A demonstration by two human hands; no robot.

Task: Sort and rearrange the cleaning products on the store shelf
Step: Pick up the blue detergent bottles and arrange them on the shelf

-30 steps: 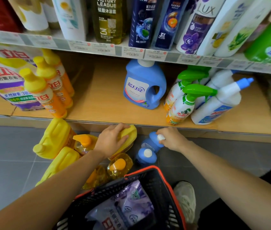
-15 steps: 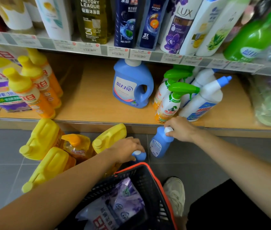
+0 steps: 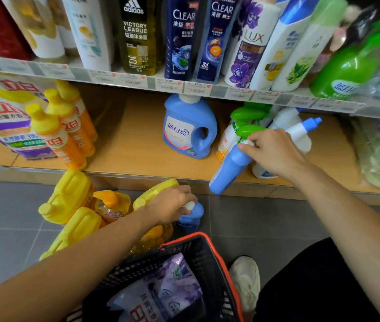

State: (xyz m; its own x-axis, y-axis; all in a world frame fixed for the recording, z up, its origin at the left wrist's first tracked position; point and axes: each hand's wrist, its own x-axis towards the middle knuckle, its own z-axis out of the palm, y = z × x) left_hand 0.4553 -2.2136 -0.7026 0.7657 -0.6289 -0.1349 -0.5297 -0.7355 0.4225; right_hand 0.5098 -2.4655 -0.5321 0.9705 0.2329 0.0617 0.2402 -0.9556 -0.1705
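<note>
Fingers (image 3: 257, 141) of the right hand (image 3: 275, 154) pinch the white cap of a blue bottle (image 3: 228, 170), which hangs tilted with its base at the shelf (image 3: 137, 159) lip just below them. Further down-left, the left hand (image 3: 172, 205) grips the cap of a second bottle (image 3: 192, 217) beside the basket (image 3: 207, 238). Both look full, stiff and slick; the neck seems a safer hold.

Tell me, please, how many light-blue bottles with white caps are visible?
3: a large jug on the shelf, a tilted bottle in the right hand, a third bottle beside the basket in the left hand. More may be hidden.
</note>
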